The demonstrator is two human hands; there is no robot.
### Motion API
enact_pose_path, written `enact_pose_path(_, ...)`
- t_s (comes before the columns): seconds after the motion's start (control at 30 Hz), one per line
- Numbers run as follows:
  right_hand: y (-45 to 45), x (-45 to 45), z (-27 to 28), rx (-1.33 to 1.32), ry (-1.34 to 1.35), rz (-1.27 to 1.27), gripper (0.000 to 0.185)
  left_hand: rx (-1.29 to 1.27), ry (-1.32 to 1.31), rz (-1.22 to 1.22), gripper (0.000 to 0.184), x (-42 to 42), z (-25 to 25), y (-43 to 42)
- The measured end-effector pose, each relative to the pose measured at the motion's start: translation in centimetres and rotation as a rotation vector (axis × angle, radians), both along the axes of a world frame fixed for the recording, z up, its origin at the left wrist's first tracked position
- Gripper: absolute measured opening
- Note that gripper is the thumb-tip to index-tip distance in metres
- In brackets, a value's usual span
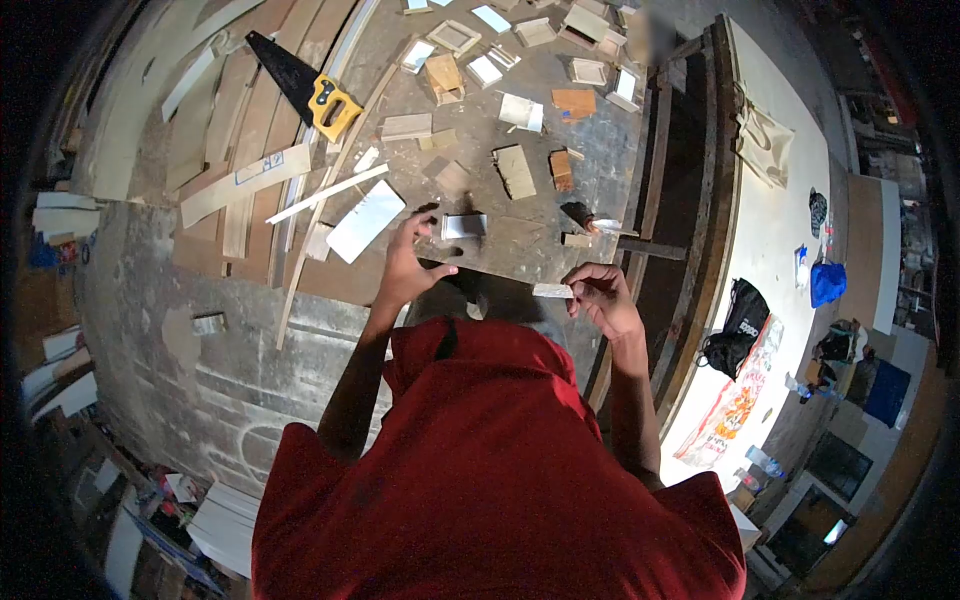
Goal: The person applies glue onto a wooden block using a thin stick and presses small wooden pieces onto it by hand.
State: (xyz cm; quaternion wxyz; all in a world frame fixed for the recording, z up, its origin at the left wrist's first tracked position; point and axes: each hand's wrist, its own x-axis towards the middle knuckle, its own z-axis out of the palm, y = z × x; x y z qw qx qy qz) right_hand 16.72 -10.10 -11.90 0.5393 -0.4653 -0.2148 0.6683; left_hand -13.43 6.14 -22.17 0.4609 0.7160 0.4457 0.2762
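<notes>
My left hand (408, 262) is raised over the near edge of the worktable (510, 252), thumb and fingers apart, with nothing in it. Just right of its fingers a small white-topped block (464, 226) lies on the table. My right hand (603, 298) pinches the end of a small pale strip (552, 291), which points left past the table edge. Behind my left hand lies a white rectangular board (366, 221). A dark-tipped tool or brush (590, 219) and a small wood piece (576, 240) are on the table above my right hand.
A handsaw with a yellow handle (336, 107) rests on long boards at the left. Small wooden boxes (444, 78) and blocks (514, 172) are scattered farther back. At the right, a long white panel (795, 225) holds a cloth bag (765, 147) and a black bag (740, 325).
</notes>
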Motion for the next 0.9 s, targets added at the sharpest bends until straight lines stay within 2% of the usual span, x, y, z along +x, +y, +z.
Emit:
enact_pose_path(0.03,0.2,0.0,0.1,0.007,0.008,-0.006,0.009,-0.018,0.101,-0.034,0.105,0.2,0.2,0.1)
enact_pose_path(0.07,0.3,-0.1,0.2,0.014,0.017,-0.012,0.009,-0.020,0.099,-0.033,0.105,0.6,0.0,0.2)
enact_pose_path(0.13,0.6,-0.3,0.5,0.009,-0.003,-0.008,0.009,0.157,0.119,-0.071,0.110,1.3,-1.5,0.6)
enact_pose_path(0.33,0.7,-0.6,0.7,-0.002,-0.062,-0.026,0.011,0.077,0.163,-0.097,0.117,3.0,-3.8,1.7)
enact_pose_path(0.57,0.5,-1.0,0.7,0.002,-0.082,-0.072,0.015,0.021,0.210,-0.049,0.113,3.4,-3.6,1.6)
enact_pose_path(0.77,0.9,-1.4,1.1,-0.007,-0.112,-0.090,0.015,0.067,0.117,-0.048,0.107,3.6,-5.6,2.4)
enact_pose_path(0.87,1.0,-1.4,0.7,-0.012,-0.108,-0.119,0.013,0.152,0.210,-0.017,0.103,3.7,-5.1,2.4)
enact_pose_path(0.9,1.0,-1.4,0.7,-0.013,-0.109,-0.117,0.013,0.068,0.079,-0.024,0.102,3.8,-4.9,2.6)
